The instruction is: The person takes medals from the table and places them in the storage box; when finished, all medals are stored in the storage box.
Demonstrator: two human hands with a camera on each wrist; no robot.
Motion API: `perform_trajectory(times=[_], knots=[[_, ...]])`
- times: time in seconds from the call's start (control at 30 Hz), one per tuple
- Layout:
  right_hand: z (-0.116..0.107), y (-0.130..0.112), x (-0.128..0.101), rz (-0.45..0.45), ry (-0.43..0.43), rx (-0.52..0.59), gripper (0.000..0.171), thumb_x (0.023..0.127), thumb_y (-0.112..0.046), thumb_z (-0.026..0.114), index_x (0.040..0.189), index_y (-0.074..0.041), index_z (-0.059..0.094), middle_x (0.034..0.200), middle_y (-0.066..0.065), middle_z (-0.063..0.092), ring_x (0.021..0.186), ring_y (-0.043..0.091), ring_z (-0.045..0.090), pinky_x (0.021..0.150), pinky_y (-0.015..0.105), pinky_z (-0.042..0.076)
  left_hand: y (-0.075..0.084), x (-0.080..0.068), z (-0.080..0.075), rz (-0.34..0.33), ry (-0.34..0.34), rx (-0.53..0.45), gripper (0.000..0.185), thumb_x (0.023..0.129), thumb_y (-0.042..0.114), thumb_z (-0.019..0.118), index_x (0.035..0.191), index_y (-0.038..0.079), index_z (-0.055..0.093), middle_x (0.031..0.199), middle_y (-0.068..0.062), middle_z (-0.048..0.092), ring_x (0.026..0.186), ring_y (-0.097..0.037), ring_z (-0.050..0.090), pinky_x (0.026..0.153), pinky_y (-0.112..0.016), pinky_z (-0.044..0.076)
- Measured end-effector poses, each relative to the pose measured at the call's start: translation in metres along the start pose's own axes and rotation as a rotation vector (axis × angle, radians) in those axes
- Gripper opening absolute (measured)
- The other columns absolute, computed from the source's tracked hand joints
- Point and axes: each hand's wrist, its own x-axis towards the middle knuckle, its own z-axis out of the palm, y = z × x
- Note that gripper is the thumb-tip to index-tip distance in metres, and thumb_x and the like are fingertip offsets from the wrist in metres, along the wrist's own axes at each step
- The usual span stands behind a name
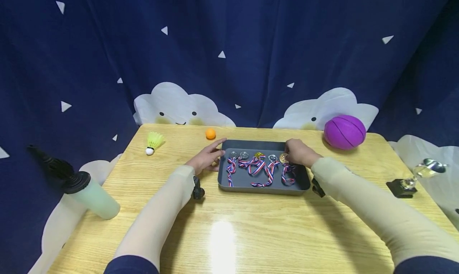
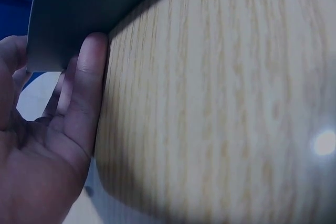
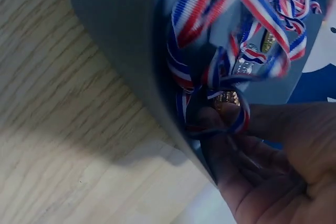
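Near the back-left corner of a dark grey tray (image 1: 251, 189), my left hand (image 1: 205, 158) grips the side wall. In the left wrist view one finger reaches over the rim while another lies against the wall's outer face, low by the table. Inside the tray's right end, my right hand (image 1: 299, 152) pinches a bronze-coloured medal (image 3: 228, 99) between thumb and finger. Its red, white and blue ribbon (image 3: 181, 72) loops around the fingertips. Beside it lie silver medals (image 1: 244, 155) and a gold medal (image 1: 258, 155) in a row, ribbons trailing toward the tray's front.
Behind the tray sits an orange ball (image 1: 210, 133), with a yellow shuttlecock (image 1: 153, 142) farther left. A purple ball (image 1: 344, 132) is at the back right. The trophy (image 1: 412, 180) stands by the right edge, and a pale green bottle (image 1: 94, 197) at the left edge.
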Motion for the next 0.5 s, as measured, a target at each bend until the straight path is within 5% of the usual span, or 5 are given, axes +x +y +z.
perform_trajectory(times=[0.5], knots=[[0.013,0.001,-0.001,0.009,-0.007,-0.073,0.031,0.082,-0.001,0.069,0.060,-0.010,0.049,0.066,0.008,0.057,0.063,0.023,0.052,0.062,0.043,0.054,0.000,0.000,0.004,0.018,-0.032,0.013,0.058,0.111,0.026,0.050,0.164,0.042,0.031,0.136,-0.013,0.055,0.089,-0.017,0.051,0.065,-0.023,0.058]])
